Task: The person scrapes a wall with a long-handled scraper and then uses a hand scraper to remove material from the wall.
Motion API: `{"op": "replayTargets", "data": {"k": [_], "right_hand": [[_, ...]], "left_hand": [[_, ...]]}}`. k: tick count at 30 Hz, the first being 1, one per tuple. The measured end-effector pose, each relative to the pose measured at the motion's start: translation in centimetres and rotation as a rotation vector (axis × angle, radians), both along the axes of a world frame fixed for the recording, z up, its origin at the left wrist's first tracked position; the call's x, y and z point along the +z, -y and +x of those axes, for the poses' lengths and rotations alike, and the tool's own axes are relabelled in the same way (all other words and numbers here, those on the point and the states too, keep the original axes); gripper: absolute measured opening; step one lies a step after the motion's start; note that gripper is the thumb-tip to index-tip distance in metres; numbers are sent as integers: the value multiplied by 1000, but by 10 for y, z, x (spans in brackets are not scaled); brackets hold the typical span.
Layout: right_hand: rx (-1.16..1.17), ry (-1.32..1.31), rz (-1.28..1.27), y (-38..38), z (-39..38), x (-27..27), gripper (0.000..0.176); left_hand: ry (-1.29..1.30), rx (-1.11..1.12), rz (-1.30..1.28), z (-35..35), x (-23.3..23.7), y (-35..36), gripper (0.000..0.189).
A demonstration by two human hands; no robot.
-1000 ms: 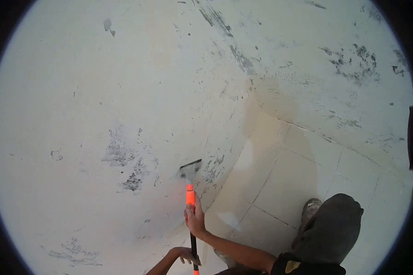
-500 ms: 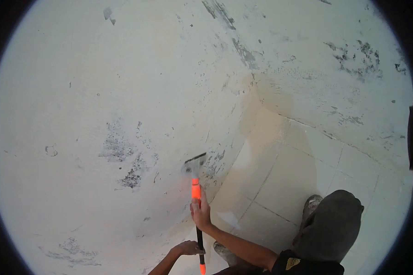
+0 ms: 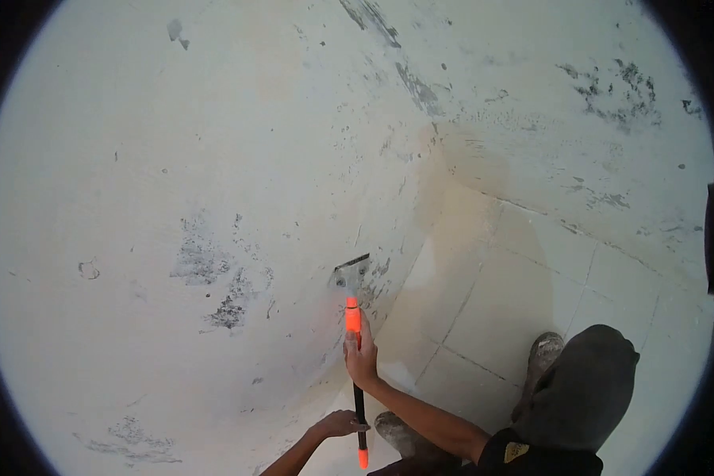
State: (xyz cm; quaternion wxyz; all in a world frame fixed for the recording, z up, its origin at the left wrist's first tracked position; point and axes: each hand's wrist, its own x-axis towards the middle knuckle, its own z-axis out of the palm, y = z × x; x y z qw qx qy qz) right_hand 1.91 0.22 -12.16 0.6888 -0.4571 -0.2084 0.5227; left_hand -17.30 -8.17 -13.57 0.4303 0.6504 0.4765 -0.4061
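Observation:
A long-handled scraper [image 3: 359, 401] with a wide metal blade and orange-and-black handle slants up against the white wall. My right hand [image 3: 362, 362] is closed around the upper handle, just under the orange collar, one finger stretched along it. Lower down, my left hand [image 3: 343, 424] grips the black part of the handle near its orange end. The blade [image 3: 352, 270] lies at the wall surface beside dark flaked marks [image 3: 381, 274] low on the wall, close to the floor edge.
Dark patches [image 3: 202, 258] mark the left wall [image 3: 238, 151], and more scuffs spot the right wall [image 3: 531, 151]. The walls meet in a corner above the tiled floor [image 3: 468, 317]. My bent knee [image 3: 587, 389] and dusty shoes [image 3: 543, 353] are at lower right.
The scraper and both hands have shifted slightly right, and the blade has moved up and right along the wall. Both hands keep their hold.

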Motion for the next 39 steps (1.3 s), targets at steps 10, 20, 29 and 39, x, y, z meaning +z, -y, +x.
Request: {"op": "replayTargets", "data": {"k": [10, 20, 29, 39], "right_hand": [[-31, 106, -11, -1, -1, -1, 54], [-35, 110, -15, -6, 6, -2, 56], [-54, 32, 21, -19, 12, -10, 56], [-16, 40, -63, -25, 30, 8, 56]], "left_hand": [[-52, -26, 16, 1, 3, -2, 79], [120, 7, -225, -4, -6, -5, 67], [-40, 63, -205, 32, 29, -22, 71], [43, -20, -3, 2, -6, -18, 76]]}}
